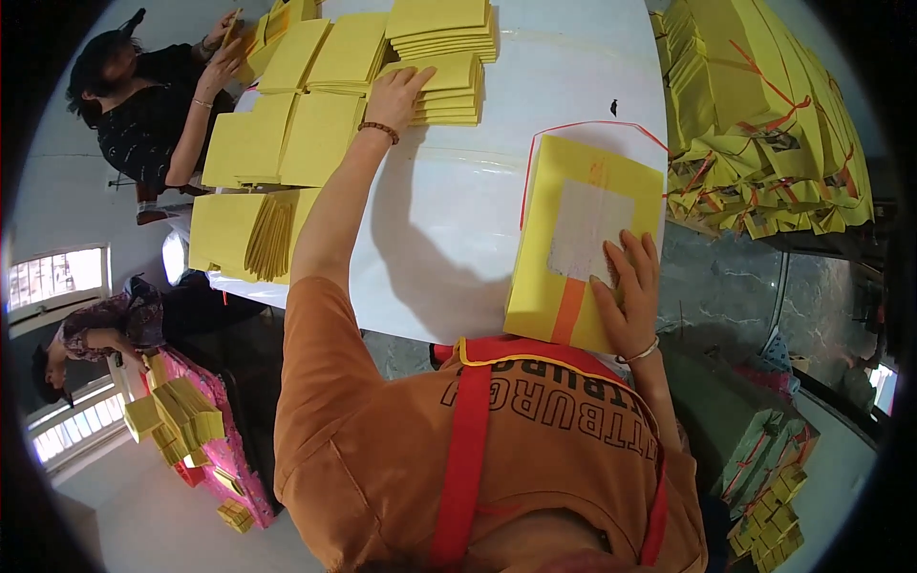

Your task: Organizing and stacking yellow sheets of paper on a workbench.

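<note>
At upper centre, a yellow stack [451, 95] was covered by the left hand [394, 93], grip unclear, while the packet [583, 229], lengthwise up-frame, was overlaid lower-right by the right hand's [631, 298] spread, unclenched fingers.

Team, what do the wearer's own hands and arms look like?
Left hand: ungloved, brown beaded bracelet at the wrist; brown-orange sleeve ending near the elbow. Right hand: ungloved, thin pale bangle at the wrist.

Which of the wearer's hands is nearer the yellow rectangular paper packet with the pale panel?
Right: the right hand rests on the yellow packet; the left hand is apart, farther forward and left, on a yellow pile.
</note>
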`<move>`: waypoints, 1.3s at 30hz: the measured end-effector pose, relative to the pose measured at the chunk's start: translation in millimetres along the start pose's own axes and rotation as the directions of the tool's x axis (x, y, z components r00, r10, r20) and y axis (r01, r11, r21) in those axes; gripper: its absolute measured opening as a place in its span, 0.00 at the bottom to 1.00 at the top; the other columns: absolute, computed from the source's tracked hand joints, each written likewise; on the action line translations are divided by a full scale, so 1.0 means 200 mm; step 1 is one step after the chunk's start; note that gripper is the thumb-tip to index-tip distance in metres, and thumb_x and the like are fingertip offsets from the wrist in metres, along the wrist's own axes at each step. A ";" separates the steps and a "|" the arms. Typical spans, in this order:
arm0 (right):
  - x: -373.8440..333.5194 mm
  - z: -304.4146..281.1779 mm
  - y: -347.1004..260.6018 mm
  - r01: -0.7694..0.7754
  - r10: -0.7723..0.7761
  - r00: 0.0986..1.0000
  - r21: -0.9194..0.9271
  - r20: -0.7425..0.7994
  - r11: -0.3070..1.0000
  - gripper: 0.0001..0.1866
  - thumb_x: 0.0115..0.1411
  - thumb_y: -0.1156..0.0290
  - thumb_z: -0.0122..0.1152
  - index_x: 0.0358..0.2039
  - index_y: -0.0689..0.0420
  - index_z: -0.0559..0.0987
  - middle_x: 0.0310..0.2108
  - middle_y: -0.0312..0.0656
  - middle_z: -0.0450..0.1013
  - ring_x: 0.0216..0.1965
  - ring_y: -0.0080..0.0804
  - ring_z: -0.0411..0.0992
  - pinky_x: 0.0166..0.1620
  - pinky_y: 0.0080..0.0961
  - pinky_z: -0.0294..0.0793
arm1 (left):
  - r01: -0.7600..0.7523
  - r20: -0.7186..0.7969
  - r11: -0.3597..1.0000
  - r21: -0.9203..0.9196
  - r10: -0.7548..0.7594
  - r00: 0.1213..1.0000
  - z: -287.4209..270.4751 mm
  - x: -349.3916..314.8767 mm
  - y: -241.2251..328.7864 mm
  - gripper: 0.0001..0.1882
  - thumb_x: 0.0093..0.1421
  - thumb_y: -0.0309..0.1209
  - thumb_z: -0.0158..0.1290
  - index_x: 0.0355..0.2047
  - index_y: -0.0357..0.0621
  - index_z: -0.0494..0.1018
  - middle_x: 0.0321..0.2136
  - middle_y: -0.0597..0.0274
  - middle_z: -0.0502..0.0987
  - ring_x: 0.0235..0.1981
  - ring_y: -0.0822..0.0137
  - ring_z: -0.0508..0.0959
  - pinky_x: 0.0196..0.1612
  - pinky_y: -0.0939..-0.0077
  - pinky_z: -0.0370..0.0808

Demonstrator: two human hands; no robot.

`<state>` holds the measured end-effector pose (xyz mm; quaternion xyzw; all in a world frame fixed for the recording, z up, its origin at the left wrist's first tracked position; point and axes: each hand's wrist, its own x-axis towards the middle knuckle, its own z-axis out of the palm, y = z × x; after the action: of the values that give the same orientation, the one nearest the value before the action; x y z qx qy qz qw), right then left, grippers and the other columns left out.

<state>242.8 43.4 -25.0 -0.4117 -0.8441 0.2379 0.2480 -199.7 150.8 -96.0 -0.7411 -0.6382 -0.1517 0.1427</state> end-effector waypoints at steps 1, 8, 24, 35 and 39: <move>0.00 0.00 0.00 0.001 -0.001 1.000 0.001 0.003 1.000 0.22 0.54 0.68 0.57 0.51 0.56 0.70 0.58 0.45 0.58 0.62 0.52 0.48 0.60 0.42 0.51 | 0.003 0.002 1.000 0.000 -0.003 1.000 0.02 -0.02 -0.01 0.23 0.51 0.27 0.51 0.50 0.53 0.67 0.40 0.59 0.72 0.41 0.58 0.72 0.44 0.65 0.70; 0.00 0.00 0.00 -0.002 0.002 1.000 -0.013 0.008 1.000 0.23 0.54 0.69 0.57 0.51 0.57 0.70 0.57 0.46 0.58 0.62 0.52 0.48 0.60 0.42 0.50 | 0.089 0.221 0.993 -0.075 -0.070 0.973 0.10 -0.13 0.01 0.28 0.58 0.47 0.40 0.57 0.52 0.60 0.56 0.53 0.60 0.57 0.53 0.59 0.58 0.60 0.56; -0.04 -0.13 -0.01 0.142 -0.139 0.989 -0.049 0.047 0.989 0.21 0.48 0.62 0.63 0.44 0.50 0.75 0.54 0.39 0.64 0.60 0.46 0.55 0.58 0.45 0.50 | 0.029 0.402 1.000 -0.008 -0.023 0.915 0.08 -0.06 -0.14 0.30 0.61 0.55 0.31 0.56 0.52 0.61 0.56 0.55 0.61 0.57 0.53 0.60 0.58 0.62 0.58; -0.08 -0.04 0.10 0.167 -0.161 0.985 0.107 -0.066 0.980 0.16 0.48 0.66 0.64 0.39 0.51 0.77 0.51 0.39 0.67 0.59 0.49 0.56 0.57 0.41 0.58 | -0.275 0.000 0.841 -0.467 0.311 0.950 -0.53 -0.09 0.81 0.20 0.55 0.38 0.54 0.46 0.44 0.70 0.45 0.47 0.70 0.45 0.49 0.70 0.47 0.62 0.67; -0.07 -0.02 0.11 0.173 -0.160 0.983 0.150 -0.091 0.973 0.15 0.48 0.66 0.65 0.38 0.52 0.77 0.51 0.39 0.67 0.60 0.48 0.54 0.58 0.40 0.57 | -0.380 0.042 0.720 -0.580 0.492 0.870 -0.77 -0.34 1.18 0.22 0.52 0.39 0.56 0.44 0.41 0.70 0.38 0.52 0.71 0.38 0.54 0.71 0.41 0.65 0.67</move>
<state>265.7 45.2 -38.3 -0.3276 -0.8438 0.2658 0.3318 17.9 -6.3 13.2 -0.8904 -0.3835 -0.2195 -0.1090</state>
